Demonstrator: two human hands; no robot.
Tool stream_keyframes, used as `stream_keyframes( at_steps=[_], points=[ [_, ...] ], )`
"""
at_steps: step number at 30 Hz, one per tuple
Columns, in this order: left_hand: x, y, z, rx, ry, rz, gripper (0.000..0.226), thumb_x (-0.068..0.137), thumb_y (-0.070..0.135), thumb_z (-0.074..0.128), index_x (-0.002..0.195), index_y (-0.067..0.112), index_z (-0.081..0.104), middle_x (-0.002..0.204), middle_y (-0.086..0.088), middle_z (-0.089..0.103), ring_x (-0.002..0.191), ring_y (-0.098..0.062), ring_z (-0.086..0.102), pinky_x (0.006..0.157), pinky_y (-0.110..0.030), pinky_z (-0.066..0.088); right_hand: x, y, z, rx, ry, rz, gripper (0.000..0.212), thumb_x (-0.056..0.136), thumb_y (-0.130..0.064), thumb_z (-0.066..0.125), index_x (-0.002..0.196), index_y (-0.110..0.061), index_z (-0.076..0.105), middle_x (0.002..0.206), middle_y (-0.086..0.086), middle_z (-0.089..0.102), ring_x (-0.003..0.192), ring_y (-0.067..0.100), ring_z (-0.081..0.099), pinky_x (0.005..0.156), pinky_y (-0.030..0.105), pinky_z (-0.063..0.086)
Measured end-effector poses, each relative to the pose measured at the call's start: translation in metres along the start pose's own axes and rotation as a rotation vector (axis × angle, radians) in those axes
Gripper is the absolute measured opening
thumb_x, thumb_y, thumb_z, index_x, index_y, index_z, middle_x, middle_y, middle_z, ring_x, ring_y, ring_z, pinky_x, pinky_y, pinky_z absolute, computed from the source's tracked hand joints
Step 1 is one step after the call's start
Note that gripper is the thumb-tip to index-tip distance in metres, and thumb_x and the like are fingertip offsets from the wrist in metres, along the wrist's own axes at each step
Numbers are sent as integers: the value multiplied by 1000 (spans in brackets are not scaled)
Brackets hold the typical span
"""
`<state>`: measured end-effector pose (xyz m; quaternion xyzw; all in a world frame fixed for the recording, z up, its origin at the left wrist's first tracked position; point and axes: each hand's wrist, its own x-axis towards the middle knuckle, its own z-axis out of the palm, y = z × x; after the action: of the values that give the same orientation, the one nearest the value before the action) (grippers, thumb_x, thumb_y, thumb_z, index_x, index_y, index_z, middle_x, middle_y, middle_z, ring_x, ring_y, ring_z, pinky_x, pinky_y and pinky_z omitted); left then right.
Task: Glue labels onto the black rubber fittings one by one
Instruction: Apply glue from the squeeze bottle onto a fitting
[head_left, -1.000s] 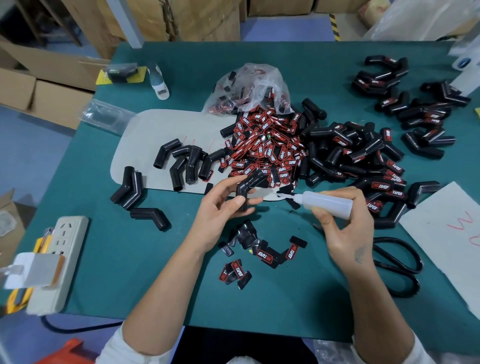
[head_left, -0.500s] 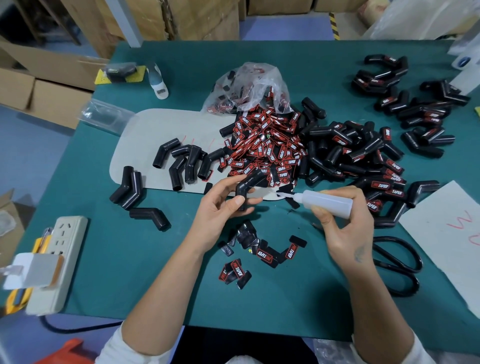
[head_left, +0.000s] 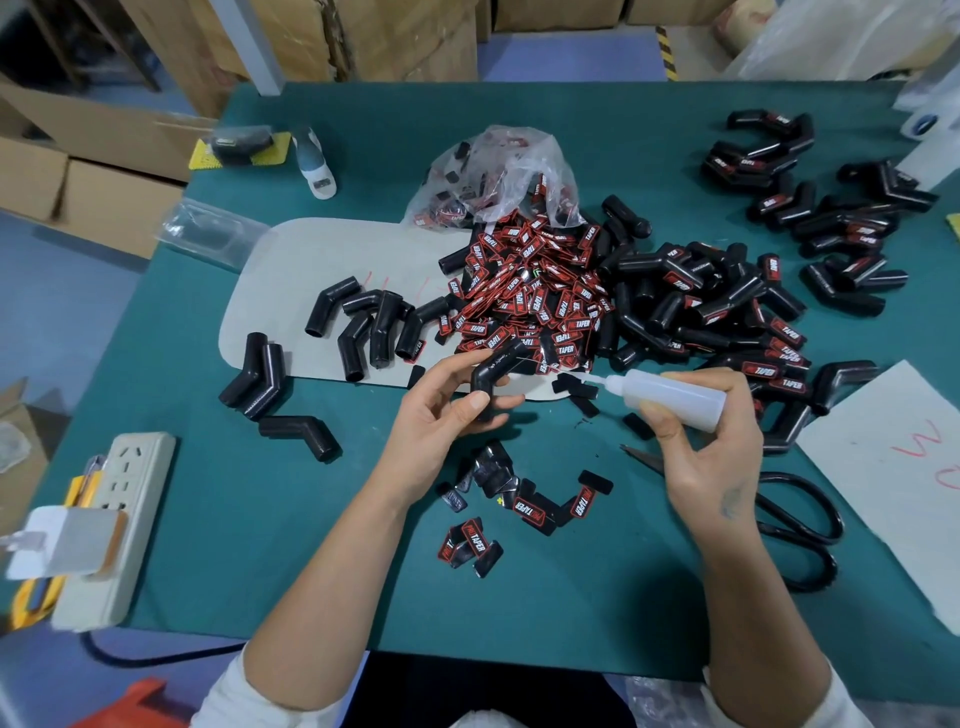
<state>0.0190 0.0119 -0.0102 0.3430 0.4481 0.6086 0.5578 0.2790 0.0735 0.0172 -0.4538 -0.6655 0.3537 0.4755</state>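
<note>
My left hand (head_left: 441, 410) grips a bent black rubber fitting (head_left: 498, 366) above the green table, thumb across its lower leg. My right hand (head_left: 701, 447) holds a translucent glue bottle (head_left: 670, 397), its nozzle pointing left toward the fitting with a small gap between them. A heap of red-and-black labels (head_left: 530, 296) lies just behind the hands. A few loose labels (head_left: 524, 504) lie on the table below the hands. Bare fittings (head_left: 369, 322) sit at the left, and labelled fittings (head_left: 727, 312) are piled at the right.
Black scissors (head_left: 795, 525) lie right of my right hand. A white power strip (head_left: 111, 519) sits at the left table edge. A clear plastic bag (head_left: 498, 171) lies behind the labels. White paper (head_left: 893, 467) covers the right edge. More labelled fittings (head_left: 831, 208) lie far right.
The glue bottle's nozzle has drawn slightly to the right, away from the fitting. My left hand keeps the fitting in about the same place.
</note>
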Motion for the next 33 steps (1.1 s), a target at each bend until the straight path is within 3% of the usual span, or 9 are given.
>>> stream_keyframes(
  at_steps=[6, 9, 12, 16, 20, 24, 26, 30, 33],
  points=[
    [1, -1, 0, -11, 14, 11, 39, 99, 20, 67, 138, 23, 64, 137, -23, 61, 115, -42, 72, 91, -35, 61, 2, -5, -1, 120, 51, 31, 24, 94, -36, 72, 110, -45, 57, 107, -25, 65, 95, -2, 63, 79, 10, 48],
    [1, -3, -2, -15, 45, 26, 39, 99, 19, 66, 138, 23, 64, 135, -16, 62, 112, -43, 73, 94, -37, 60, 5, -4, -2, 300, 123, 127, 28, 89, -48, 81, 109, -43, 61, 108, -10, 68, 87, 15, 70, 79, 23, 58],
    [1, -7, -3, 16, 70, 53, 39, 100, 18, 66, 138, 23, 64, 123, -10, 69, 108, -40, 74, 93, -38, 60, 8, 1, 1, 326, 128, 218, 40, 82, -47, 88, 109, -39, 59, 112, -2, 69, 99, 31, 76, 90, 38, 61],
    [3, -8, -4, 106, 90, 80, 39, 101, 16, 62, 139, 25, 64, 110, -4, 70, 96, -27, 73, 90, -35, 59, 8, 7, 9, 27, 17, 166, 40, 89, -33, 82, 119, -49, 59, 115, -21, 66, 104, 5, 67, 87, 20, 55],
    [2, -11, -6, 219, 119, 82, 43, 104, 7, 56, 140, 28, 64, 100, -8, 70, 90, -23, 70, 89, -30, 57, 7, 14, 14, -168, -16, 223, 47, 92, -26, 78, 110, -62, 55, 113, -38, 64, 104, -7, 62, 91, 18, 49],
    [5, -9, -6, 302, 164, 88, 43, 104, 1, 55, 139, 23, 65, 120, -27, 54, 84, -19, 68, 86, -26, 56, 11, 18, 20, -296, -7, 242, 42, 94, -25, 76, 113, -52, 51, 107, -47, 58, 98, -10, 58, 83, 16, 44],
    [5, -8, -3, 311, 170, 97, 46, 105, -6, 52, 139, 22, 65, 117, -19, 57, 81, -17, 65, 84, -27, 56, 11, 22, 22, -337, 8, 222, 41, 94, -24, 76, 117, -48, 50, 106, -38, 58, 95, -3, 57, 83, 22, 48],
    [5, -8, 0, 314, 207, 126, 45, 104, -10, 51, 133, 24, 60, 107, 13, 66, 79, -16, 66, 80, -28, 58, 9, 26, 22, -280, 63, 187, 51, 94, -16, 77, 135, -30, 50, 128, -17, 54, 117, 15, 61, 100, 38, 54],
    [5, -8, 0, 314, 264, 127, 32, 104, -8, 54, 124, 17, 57, 103, 2, 65, 82, -17, 68, 78, -30, 59, 2, 14, 15, -269, 319, -184, 37, 98, -9, 74, 130, -10, 56, 130, -13, 51, 120, 24, 58, 101, 39, 50]
  ],
)
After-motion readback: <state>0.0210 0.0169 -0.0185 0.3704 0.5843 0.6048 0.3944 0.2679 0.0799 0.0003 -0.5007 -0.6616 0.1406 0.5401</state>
